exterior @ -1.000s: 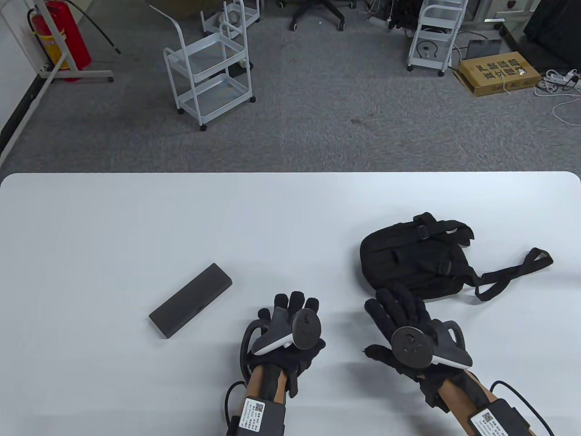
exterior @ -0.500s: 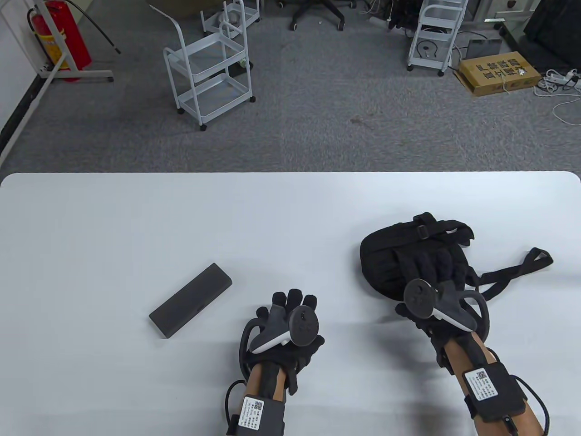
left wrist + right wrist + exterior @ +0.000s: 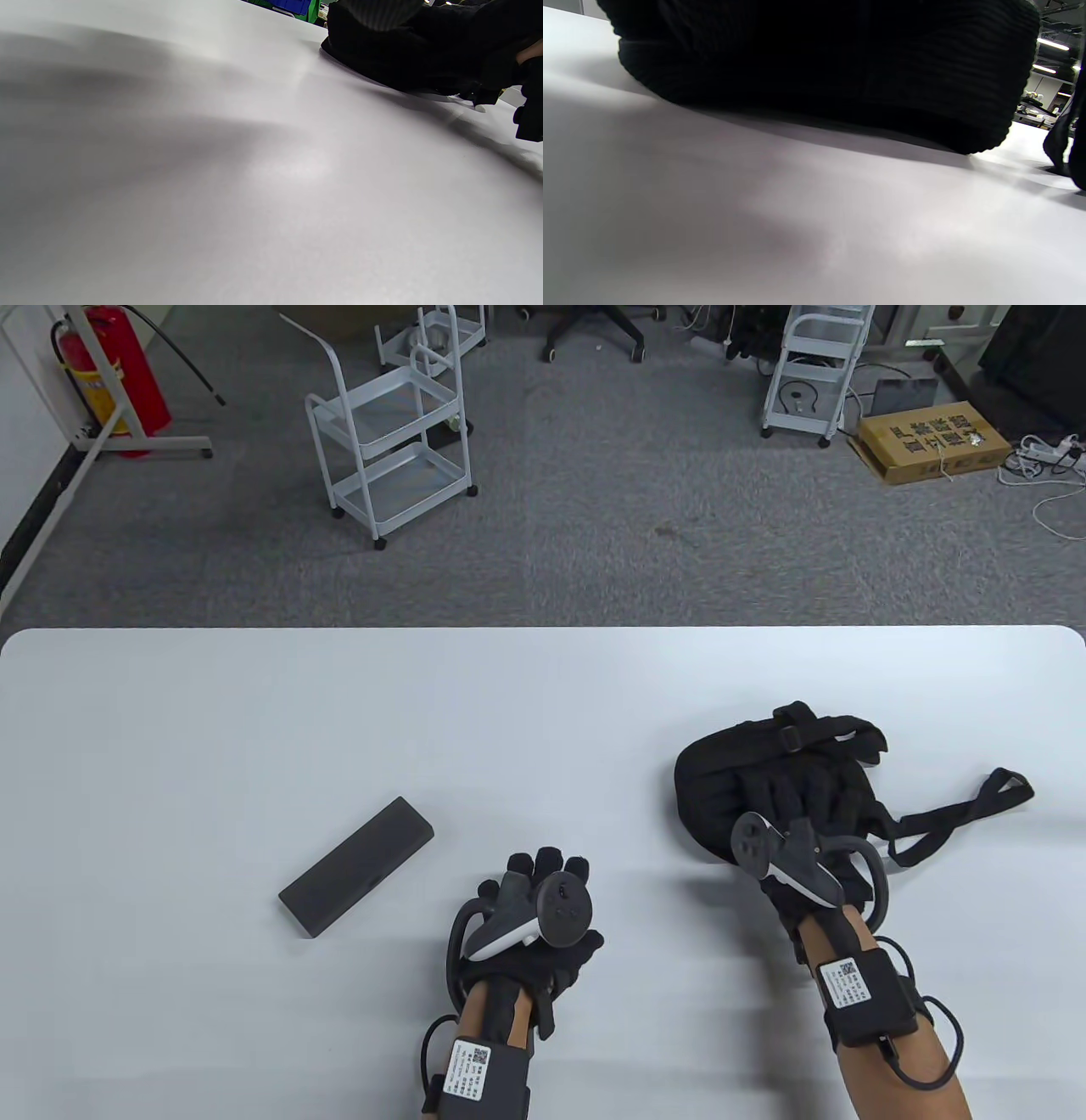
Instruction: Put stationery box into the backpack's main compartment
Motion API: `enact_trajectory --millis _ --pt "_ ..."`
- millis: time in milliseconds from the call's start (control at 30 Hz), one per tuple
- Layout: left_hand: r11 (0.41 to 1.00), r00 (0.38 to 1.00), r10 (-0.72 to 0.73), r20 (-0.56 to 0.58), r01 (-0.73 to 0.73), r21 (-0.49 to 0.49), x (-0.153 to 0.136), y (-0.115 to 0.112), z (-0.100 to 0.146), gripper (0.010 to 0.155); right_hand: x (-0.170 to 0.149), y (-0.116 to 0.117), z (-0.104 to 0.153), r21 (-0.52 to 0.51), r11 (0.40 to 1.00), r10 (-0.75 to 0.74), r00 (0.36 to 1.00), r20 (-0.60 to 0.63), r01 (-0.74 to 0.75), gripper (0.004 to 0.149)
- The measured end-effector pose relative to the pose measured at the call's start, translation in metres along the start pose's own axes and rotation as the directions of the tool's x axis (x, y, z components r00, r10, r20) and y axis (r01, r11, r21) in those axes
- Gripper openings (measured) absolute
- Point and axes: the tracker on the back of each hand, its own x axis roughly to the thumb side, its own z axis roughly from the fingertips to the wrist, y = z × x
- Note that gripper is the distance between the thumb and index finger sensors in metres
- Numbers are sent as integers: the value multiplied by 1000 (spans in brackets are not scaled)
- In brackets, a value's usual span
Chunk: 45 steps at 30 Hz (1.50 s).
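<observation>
Box [image 3: 356, 866]: dark, flat on the white tabletop [image 3: 254, 712], left of both hands, untouched. Backpack [image 3: 721, 780]: black, lying right of centre; right hand [image 3: 802, 814] rests on it, fingers spread. Left hand [image 3: 530, 920]: near the front edge, fingers loosely curled, holding nothing.

Both hands, the left hand [image 3: 530, 933] and the right hand [image 3: 793, 814], wore black knitted sensor gloves. A dark grey and white tracker with a round disc face and a ring loop sat on each hand's back. Black wrist modules carried white QR-code labels and black cables.
</observation>
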Motion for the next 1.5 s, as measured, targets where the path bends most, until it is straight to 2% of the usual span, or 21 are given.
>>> enact_trajectory --millis 100,167,367,533,767,833,867,900,967,1100,1233,1267,1367,1500 --pt "1000 1000 7 2 -7 -1 -1 0 0 84 1 -2 0 -23 1000 -7 1000 0 7 67" --pt "1000 1000 11 2 -11 3 -1 1 0 84 -3 -9 2 -114 992 -54 998 18 56 58" --pt "1000 1000 9 -1 -9 0 -1 0 0 84 -27 -32 10 -251 947 -199 979 35 201 50" --pt "1000 1000 7 -1 -7 5 -1 0 0 84 -55 -59 18 -329 855 -409 911 47 401 49" --pt "1000 1000 8 -12 -8 -1 -2 0 0 84 -75 -92 35 -376 726 -578 807 120 576 49" --pt "1000 1000 9 -12 -9 2 -2 0 1 84 -79 -100 39 -366 672 -636 755 161 644 49" --pt "1000 1000 13 -9 -13 10 -2 1 2 84 -82 -107 42 -343 627 -681 706 196 700 49" --pt "1000 1000 15 -8 -15 14 -2 2 3 84 -82 -108 43 -334 612 -694 690 207 717 49" --pt "999 1000 23 -5 -23 25 -3 4 4 84 -86 -117 49 -291 522 -759 592 271 802 48" --pt "997 999 54 -7 -53 47 -6 6 5 84 -90 -129 55 -143 393 -828 417 375 908 48" --pt "988 995 99 1 -99 116 -10 12 8 81 -91 -132 56 19 301 -863 264 431 953 48" --pt "981 992 126 13 -127 149 -12 15 9 78 -91 -133 56 55 283 -869 232 436 958 48" --pt "947 980 188 58 -196 252 -14 24 11 73 -89 -136 59 83 274 -867 209 452 958 48" --pt "832 946 297 131 -323 452 -19 39 17 69 -80 -140 63 180 275 -859 157 487 944 48"
